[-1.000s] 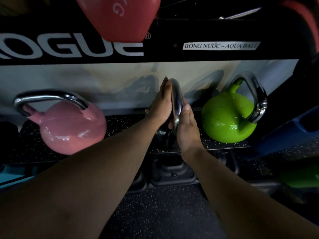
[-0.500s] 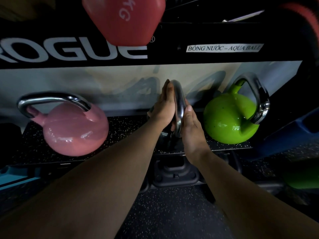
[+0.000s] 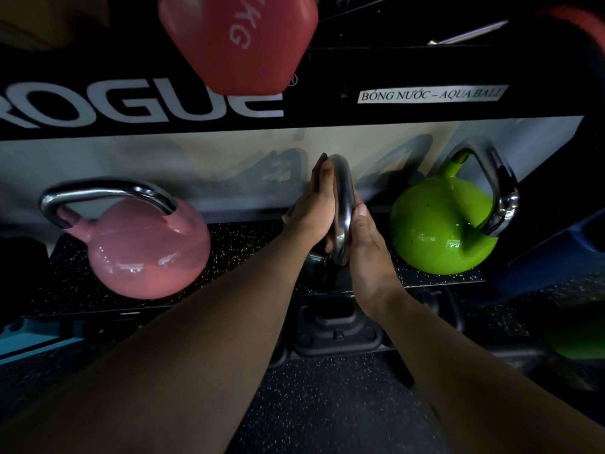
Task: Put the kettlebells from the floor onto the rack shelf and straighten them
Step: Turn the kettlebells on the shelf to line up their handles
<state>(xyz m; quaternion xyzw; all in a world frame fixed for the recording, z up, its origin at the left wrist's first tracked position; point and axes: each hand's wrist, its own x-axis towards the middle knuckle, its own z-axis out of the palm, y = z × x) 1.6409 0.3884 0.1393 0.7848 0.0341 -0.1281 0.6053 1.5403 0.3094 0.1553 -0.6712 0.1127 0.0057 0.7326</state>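
Note:
A dark kettlebell with a chrome handle (image 3: 342, 204) stands in the middle of the speckled rack shelf (image 3: 252, 240). My left hand (image 3: 311, 204) presses flat against the handle's left side and my right hand (image 3: 366, 237) against its right side, so the handle is clamped between both palms. The dark body is mostly hidden behind my hands. A pink kettlebell (image 3: 147, 247) sits on the shelf to the left, its handle lying crosswise. A green kettlebell (image 3: 442, 224) sits to the right, with its handle turned to the right.
Above the shelf runs a black ROGUE beam (image 3: 425, 73), with a red weight (image 3: 239, 40) hanging over its edge. A black rack foot (image 3: 337, 326) sits below the shelf edge. A blue object (image 3: 556, 257) is at the right, teal gear (image 3: 29, 339) at the left, and speckled floor (image 3: 327, 404) below.
The view has shifted slightly, so everything sits a little lower and more to the right in the frame. Both hands stay pressed on the chrome handle in the same place.

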